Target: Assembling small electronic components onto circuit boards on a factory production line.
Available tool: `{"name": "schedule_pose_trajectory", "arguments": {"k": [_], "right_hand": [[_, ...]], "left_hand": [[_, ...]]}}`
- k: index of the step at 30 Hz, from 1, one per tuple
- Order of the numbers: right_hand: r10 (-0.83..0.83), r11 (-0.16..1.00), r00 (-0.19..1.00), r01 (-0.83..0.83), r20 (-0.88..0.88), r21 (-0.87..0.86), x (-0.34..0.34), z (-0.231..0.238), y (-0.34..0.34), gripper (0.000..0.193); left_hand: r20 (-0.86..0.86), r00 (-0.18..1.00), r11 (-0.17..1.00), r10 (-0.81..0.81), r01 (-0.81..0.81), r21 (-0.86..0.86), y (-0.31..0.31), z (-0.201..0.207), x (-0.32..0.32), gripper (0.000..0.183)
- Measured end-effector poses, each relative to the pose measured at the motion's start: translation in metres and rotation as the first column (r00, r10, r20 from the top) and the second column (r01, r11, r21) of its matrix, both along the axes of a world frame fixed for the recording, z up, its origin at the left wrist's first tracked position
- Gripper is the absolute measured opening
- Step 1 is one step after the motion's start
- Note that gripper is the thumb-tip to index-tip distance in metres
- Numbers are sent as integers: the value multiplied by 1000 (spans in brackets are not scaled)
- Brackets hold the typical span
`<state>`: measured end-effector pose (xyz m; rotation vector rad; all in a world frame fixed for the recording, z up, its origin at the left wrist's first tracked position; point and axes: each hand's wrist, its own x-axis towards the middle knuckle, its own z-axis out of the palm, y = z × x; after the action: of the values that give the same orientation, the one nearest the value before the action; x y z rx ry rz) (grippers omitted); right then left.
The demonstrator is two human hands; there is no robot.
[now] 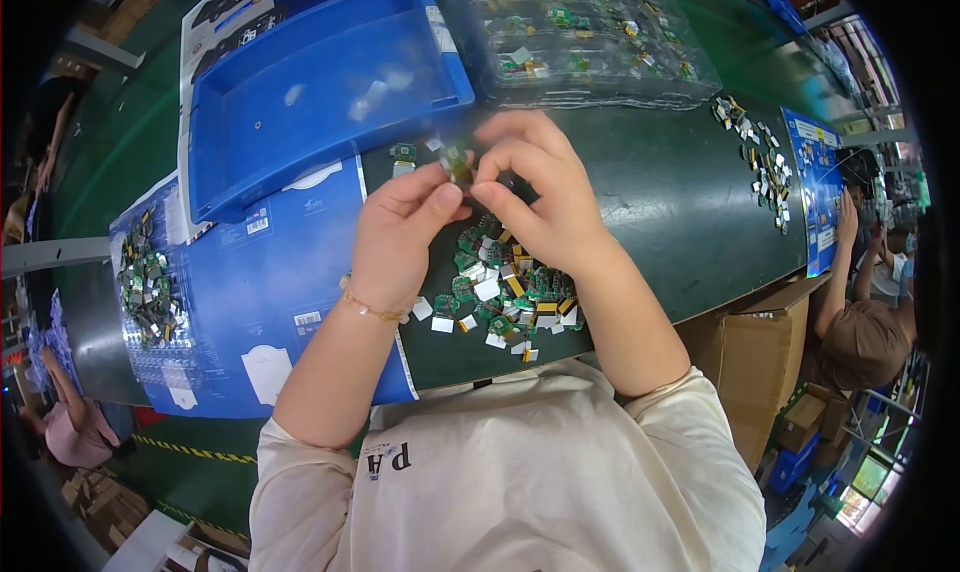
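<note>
My left hand pinches a small green circuit board, blurred by motion, between thumb and fingers. Against the board's right side, the thumb and bent fingers of my right hand close in a pinch; the exact grip is smeared. Just beyond my left fingertips lies another small board with a pale tab. Below my hands spreads a loose pile of green circuit boards with white and amber flat tabs, partly covered by my right hand.
A blue plastic tray with a few clear, pale scraps stands at the far left. Stacked clear blister trays of boards sit behind. More boards lie left on blue card, others far right. A cardboard box and other people are at right.
</note>
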<state>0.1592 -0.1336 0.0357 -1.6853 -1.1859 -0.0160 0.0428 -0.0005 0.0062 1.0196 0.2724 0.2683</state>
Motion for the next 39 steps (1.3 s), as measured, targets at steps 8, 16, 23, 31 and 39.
{"name": "schedule_pose_trajectory", "arguments": {"k": [8,16,23,31,39], "right_hand": [[-242,823,970,201,-7,-531,22,-19,-10,9],[-331,788,940,326,88,-522,12,-13,-6,14],[-68,739,997,24,-39,-673,25,13,-29,23],[131,799,989,-62,72,-598,12,7,-28,26],[177,798,981,-187,-74,-573,18,8,-29,24]], "left_hand": [[-62,984,956,165,-175,-237,8,6,6,21],[-155,987,993,32,-49,-110,13,1,2,26],[-199,977,956,-79,18,-293,23,-3,3,30],[-203,971,977,127,-158,-145,5,17,4,29],[-132,987,879,91,-142,-455,22,-5,-3,32]]}}
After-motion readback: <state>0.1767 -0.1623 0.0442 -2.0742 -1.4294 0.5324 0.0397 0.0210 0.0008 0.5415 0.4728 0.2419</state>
